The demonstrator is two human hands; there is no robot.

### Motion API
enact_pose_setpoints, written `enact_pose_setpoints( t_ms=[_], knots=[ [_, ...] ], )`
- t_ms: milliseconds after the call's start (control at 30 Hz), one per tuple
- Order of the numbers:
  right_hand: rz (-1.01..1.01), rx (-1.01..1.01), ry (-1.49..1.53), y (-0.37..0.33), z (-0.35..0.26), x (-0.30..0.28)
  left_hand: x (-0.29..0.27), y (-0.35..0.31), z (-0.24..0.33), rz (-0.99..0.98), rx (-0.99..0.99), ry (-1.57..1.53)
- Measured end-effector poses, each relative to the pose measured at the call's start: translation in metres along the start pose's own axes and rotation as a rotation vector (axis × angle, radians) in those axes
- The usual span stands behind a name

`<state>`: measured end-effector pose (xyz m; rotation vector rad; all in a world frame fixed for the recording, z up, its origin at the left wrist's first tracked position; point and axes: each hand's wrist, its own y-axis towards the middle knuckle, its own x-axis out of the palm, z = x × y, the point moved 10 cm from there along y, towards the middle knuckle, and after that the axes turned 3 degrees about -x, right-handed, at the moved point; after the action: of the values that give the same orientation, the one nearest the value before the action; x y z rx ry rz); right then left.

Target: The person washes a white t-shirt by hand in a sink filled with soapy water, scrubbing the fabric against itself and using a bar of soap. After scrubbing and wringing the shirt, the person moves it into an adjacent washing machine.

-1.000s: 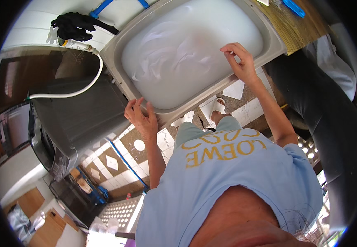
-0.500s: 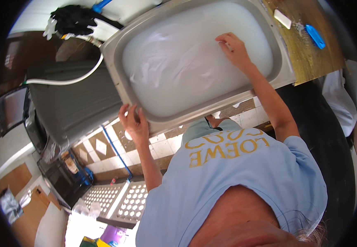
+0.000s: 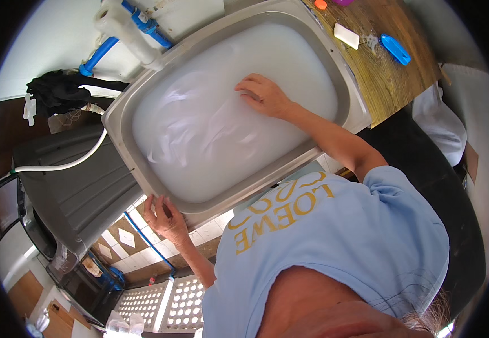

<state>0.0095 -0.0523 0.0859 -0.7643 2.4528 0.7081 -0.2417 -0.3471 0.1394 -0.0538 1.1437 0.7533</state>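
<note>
A steel sink basin holds cloudy whitish water. White cloth lies soaked in it, with folds breaking the surface on the left side. Over the middle of the basin, beside the cloth's right edge, is my right hand, fingers bent and thumb apart, with nothing visible in it. Whether its fingertips touch the water I cannot tell. At the basin's near left corner my left hand rests against the rim with its fingers spread, holding nothing.
On the wooden board right of the sink lie a white soap bar and a blue scrub brush. Blue and white pipes stand behind the sink. A white hose runs past a dark grey panel on the left.
My right hand has moved left, from the basin's right part to its middle near the cloth. My left hand stays at the near left corner. The whole view has shifted.
</note>
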Motion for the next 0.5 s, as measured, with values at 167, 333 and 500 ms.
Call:
enact_pose_setpoints(
  t_ms=[167, 333, 500],
  knots=[
    [0.022, -0.200, -0.149, 0.031, 0.003, 0.029, -0.003, -0.024, 0.031, 0.099, -0.195, 0.210],
    [-0.186, -0.071, -0.279, 0.068, 0.005, 0.073, 0.007, -0.048, 0.043, 0.208, -0.258, 0.232],
    [-0.314, -0.035, 0.129, 0.075, 0.046, 0.102, 0.002, -0.050, 0.033, 0.248, -0.307, 0.205]
  ],
)
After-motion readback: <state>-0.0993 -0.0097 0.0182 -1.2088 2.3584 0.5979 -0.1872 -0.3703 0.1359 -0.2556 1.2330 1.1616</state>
